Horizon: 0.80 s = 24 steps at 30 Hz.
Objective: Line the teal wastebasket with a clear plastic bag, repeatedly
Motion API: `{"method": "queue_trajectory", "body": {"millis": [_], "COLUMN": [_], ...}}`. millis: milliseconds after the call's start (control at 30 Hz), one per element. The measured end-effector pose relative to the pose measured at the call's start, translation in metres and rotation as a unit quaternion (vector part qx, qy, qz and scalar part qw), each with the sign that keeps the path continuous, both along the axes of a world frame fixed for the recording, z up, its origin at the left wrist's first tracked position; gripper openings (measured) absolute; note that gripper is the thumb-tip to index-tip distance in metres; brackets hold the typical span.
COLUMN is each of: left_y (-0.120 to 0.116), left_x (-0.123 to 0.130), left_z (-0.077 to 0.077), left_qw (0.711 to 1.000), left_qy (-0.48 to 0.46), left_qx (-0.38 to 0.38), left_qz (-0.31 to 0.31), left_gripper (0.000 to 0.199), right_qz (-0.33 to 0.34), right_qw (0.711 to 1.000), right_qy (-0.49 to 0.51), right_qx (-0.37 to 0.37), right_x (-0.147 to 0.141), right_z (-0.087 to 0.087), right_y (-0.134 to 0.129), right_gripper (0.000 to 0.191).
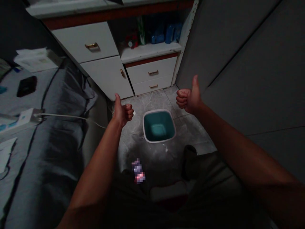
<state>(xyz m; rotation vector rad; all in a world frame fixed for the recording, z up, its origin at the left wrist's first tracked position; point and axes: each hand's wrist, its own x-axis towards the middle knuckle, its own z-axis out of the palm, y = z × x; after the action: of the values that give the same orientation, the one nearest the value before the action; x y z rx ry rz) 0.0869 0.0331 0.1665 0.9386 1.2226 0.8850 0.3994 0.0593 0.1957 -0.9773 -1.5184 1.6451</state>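
Observation:
My left hand is held in the air with its thumb up and its other fingers curled into the palm, nothing in them. In the same pose, thumb raised and fingers closed on nothing, my right hand hovers in front of the grey panels. Between and below the two hands, a teal bin with a pale rim stands on the floor, its inside bare. Neither hand touches it. A small blurred pinkish thing shows below my left hand, its kind unclear.
White drawers and a shelf with blue packs stand ahead. At left is a bed with a power strip, a dark phone-like object and tissue packs. A cable hangs off its edge. Grey panels rise at right.

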Motion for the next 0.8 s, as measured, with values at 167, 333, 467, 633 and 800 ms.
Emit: {"method": "queue_trajectory", "body": {"millis": [167, 333, 467, 633, 800], "left_y": [0.017, -0.007, -0.039, -0.076, -0.085], "left_x": [-0.01, -0.004, -0.014, -0.033, -0.04], "left_z": [-0.035, -0.041, -0.067, -0.09, -0.11], "left_qw": [0.996, 0.985, 0.943, 0.836, 0.785], "left_qy": [0.033, 0.113, 0.282, 0.508, 0.558], "left_qx": [0.068, 0.119, 0.175, 0.161, 0.065], "left_qz": [0.043, 0.06, 0.019, -0.132, -0.262], "left_gripper": [0.08, 0.063, 0.038, 0.027, 0.037], "right_qz": [-0.034, -0.121, -0.127, 0.184, 0.309], "right_qw": [0.995, 0.975, 0.913, 0.793, 0.796], "right_qy": [-0.072, -0.091, -0.28, -0.529, -0.486], "right_qx": [0.057, 0.165, 0.267, 0.238, 0.188], "right_x": [0.01, 0.004, -0.001, -0.005, -0.023], "right_z": [-0.02, -0.029, -0.054, -0.108, -0.164], "right_y": [0.02, 0.003, -0.026, -0.067, -0.09], "right_gripper": [0.087, 0.084, 0.063, 0.026, 0.022]}}
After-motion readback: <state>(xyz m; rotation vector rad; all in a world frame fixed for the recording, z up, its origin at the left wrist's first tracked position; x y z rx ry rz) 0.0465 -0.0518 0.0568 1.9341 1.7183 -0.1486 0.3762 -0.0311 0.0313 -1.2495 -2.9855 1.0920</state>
